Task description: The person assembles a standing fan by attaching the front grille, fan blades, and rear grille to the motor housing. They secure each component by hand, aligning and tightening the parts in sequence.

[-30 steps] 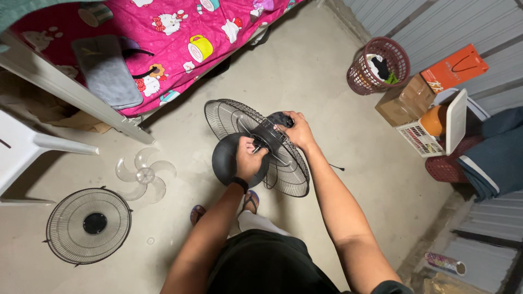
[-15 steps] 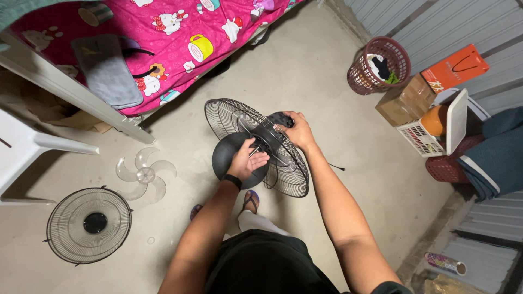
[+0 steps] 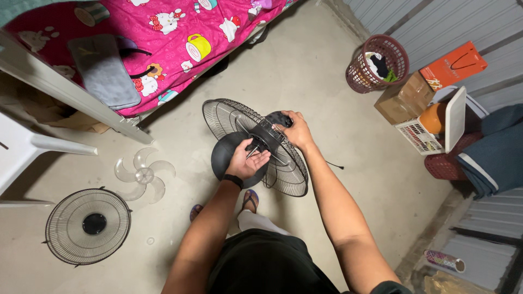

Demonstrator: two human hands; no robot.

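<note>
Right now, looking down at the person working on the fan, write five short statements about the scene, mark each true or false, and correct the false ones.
1. The right hand grips the motor housing behind the rear fan guard. True.
2. The left hand is at the centre of that guard. True.
3. The clear fan blade is mounted on the fan. False: it lies on the floor.
4. The front grille hangs on the wall. False: it lies flat on the floor, near the blade.
5. The laundry basket is blue. False: it is dark red.
</note>
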